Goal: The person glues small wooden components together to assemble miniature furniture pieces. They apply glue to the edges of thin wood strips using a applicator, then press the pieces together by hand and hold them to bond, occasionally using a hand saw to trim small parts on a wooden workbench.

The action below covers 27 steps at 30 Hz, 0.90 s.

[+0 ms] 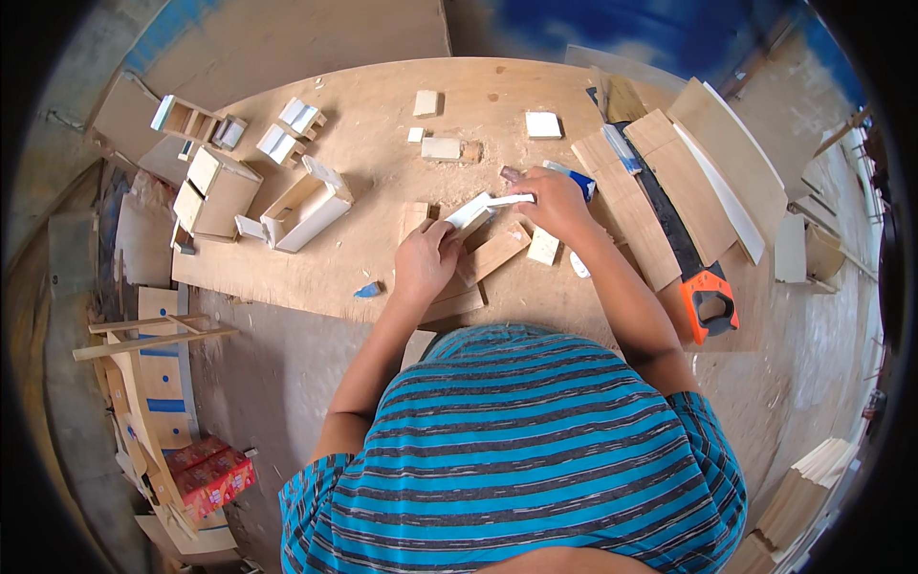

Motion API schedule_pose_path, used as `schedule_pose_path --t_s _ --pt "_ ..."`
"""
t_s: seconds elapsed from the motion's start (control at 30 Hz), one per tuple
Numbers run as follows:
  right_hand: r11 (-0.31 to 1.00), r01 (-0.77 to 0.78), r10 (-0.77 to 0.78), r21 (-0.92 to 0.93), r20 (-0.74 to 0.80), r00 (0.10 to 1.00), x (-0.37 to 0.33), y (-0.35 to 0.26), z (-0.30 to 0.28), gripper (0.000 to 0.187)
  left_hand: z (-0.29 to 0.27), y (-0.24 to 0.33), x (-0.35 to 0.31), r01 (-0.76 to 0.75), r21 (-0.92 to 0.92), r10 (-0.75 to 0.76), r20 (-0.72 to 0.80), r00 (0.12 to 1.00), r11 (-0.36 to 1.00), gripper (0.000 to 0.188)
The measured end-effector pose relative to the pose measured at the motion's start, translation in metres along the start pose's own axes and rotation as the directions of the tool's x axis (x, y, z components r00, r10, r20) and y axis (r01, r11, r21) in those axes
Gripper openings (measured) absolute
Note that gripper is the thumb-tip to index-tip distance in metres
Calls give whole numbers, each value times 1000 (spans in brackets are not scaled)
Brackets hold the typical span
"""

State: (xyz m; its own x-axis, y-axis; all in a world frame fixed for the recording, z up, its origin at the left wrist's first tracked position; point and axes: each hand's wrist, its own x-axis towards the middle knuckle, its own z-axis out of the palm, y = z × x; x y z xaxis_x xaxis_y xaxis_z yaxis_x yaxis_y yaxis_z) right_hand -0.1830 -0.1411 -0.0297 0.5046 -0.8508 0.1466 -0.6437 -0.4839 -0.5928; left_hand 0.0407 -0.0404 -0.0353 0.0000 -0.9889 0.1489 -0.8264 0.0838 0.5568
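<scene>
My left hand and my right hand together hold a small white-faced wooden piece just above the plywood worktop. The left fingers pinch its near end; the right fingers grip its far end. Under the hands lie flat wooden strips and a small pale block. A blue-and-white object lies just behind my right hand.
Small open wooden box assemblies stand at the left of the worktop. Loose white blocks lie at the back. Plywood boards and a handsaw with an orange handle lie at the right. Scrap wood and a red carton are on the floor at left.
</scene>
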Motion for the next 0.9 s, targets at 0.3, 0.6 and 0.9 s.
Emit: schedule_pose_path --t_s 0.3,0.6,0.9 --pt "987 27 -30 160 15 999 -14 -14 -6 18 -6 -11 2 124 -193 -129 -14 992 973 20" --pt "969 98 -111 228 44 993 -17 -12 -4 20 -7 -9 4 173 -321 -134 139 981 931 26" --pt "955 45 -60 292 40 997 -22 -14 1 17 -1 -16 0 107 -309 -77 107 991 945 28"
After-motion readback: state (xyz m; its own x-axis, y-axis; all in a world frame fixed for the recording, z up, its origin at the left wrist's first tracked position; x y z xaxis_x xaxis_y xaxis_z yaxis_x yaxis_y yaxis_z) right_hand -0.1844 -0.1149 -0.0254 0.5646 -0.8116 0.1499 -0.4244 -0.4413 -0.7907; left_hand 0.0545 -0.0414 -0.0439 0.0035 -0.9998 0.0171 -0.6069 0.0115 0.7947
